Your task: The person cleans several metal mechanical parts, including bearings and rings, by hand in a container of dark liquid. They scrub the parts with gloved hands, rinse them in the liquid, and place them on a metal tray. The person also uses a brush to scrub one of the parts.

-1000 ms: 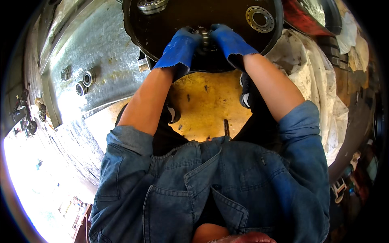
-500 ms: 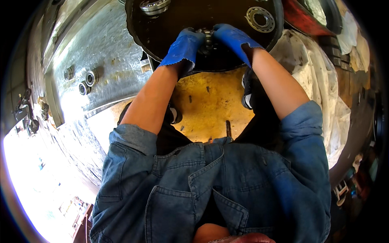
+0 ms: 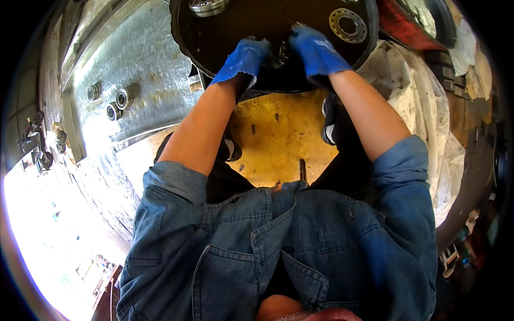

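Observation:
Both my hands wear blue rubber gloves and are over a round dark tub (image 3: 179,40) of dark liquid. My left hand (image 3: 250,55) is curled closed at the near side; whatever its fingers hold is hidden in shadow. Dark, wet glints show in the gap between the hands, too dim to name. My right hand (image 3: 316,49) is apart from the left, blurred, with its fingertips pointing away from me and a small pale glint at them. A large bearing ring (image 3: 348,25) lies in the tub to the right, and another bearing (image 3: 208,6) lies at its far left.
On the left, a metal sheet surface (image 3: 155,69) carries three small bearings (image 3: 124,98). White crumpled sheeting (image 3: 412,101) hangs on the right, by a red container (image 3: 409,27). Below the tub is a yellow, stained floor (image 3: 278,128) between my feet.
Half a second ago both hands met around a small bearing. My right hand has since moved right and farther out, widening the gap. The bearing no longer shows clearly there.

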Action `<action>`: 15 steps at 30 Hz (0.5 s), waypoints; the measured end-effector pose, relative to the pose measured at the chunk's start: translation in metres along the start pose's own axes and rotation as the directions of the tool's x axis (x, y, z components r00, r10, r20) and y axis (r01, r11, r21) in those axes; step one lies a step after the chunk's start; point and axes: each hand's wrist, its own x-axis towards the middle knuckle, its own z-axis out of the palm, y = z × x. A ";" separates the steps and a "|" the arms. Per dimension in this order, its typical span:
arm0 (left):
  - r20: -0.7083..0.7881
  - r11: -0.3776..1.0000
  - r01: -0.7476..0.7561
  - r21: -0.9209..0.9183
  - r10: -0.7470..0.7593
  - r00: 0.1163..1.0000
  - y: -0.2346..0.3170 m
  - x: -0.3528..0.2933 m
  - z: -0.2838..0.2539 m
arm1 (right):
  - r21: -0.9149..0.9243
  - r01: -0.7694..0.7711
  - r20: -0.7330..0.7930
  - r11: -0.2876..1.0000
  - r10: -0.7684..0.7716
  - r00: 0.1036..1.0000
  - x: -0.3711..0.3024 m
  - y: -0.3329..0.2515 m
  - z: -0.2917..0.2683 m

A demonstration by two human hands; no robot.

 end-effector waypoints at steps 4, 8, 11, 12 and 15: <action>0.025 0.883 -0.431 0.188 0.434 0.900 0.031 -0.041 0.000 | -0.164 0.010 -0.149 0.986 -0.035 0.988 -0.011 -0.034 -0.028; 0.064 0.673 -0.552 0.491 0.604 0.794 0.036 -0.044 0.004 | 0.038 -0.009 0.169 0.999 0.002 0.986 -0.001 -0.027 -0.019; 0.141 0.481 -0.554 0.679 0.655 0.743 0.032 -0.044 0.006 | -0.245 0.394 0.179 0.886 -0.358 0.917 0.001 -0.016 -0.024; 0.147 0.481 -0.548 0.685 0.644 0.750 0.027 -0.047 0.005 | -0.404 0.624 0.216 0.669 -0.593 0.776 -0.025 -0.024 -0.037; 0.211 0.773 -0.499 0.391 0.453 0.866 0.001 -0.034 -0.010 | -0.287 0.575 0.126 0.766 -0.565 0.815 -0.028 -0.033 -0.037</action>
